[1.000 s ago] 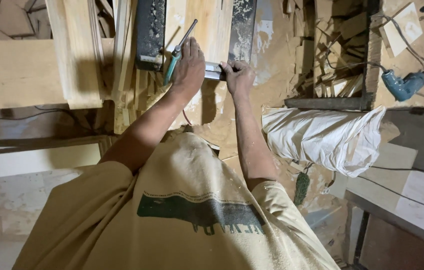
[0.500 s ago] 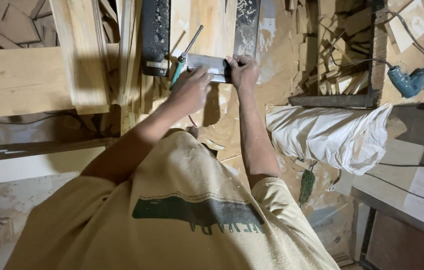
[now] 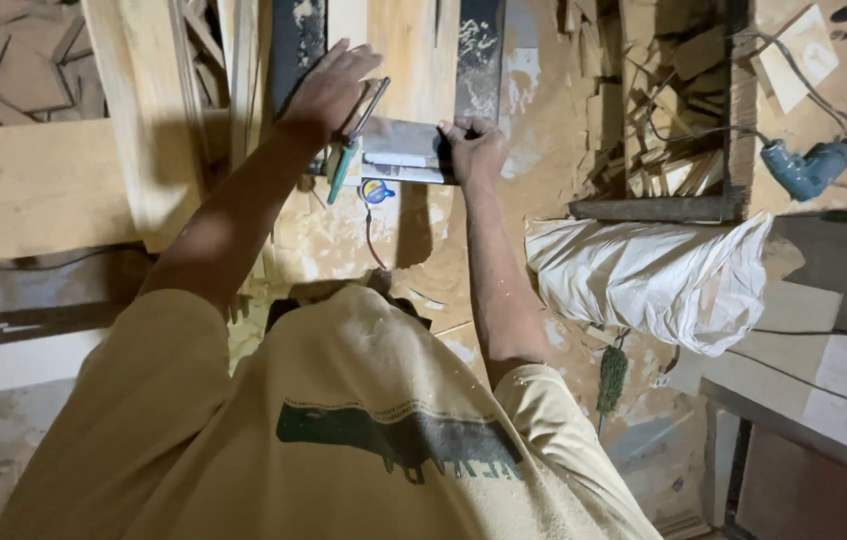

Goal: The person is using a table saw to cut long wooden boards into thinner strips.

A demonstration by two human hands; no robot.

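Clearly, the work in hand is a measuring or marking on the pale board (image 3: 414, 60) that lies between two dark rails on the surface (image 3: 544, 130). The left hand (image 3: 329, 95) lies flat near the left rail, its fingers (image 3: 344, 60) spread apart, and a tool with a green handle (image 3: 342, 170) and a thin metal shaft sits just under it; I cannot tell if the hand really grips this tool. The right hand (image 3: 474, 150) has its fingers curled together on the edge of a flat grey metal plate (image 3: 406, 155), which rests across the board.

To do this well, I think the plate should stay pressed square against the board edge, and the right hand should not slide while the other one works.

Just below the plate hangs a small round blue and yellow tag (image 3: 376, 191) with a thin red cord. On the right lies a long white plastic sack (image 3: 654, 280), wrinkled, beside a frame full of wood offcuts (image 3: 674, 110). A blue power drill (image 3: 809, 170) rests at the far right, well apart from both hands.
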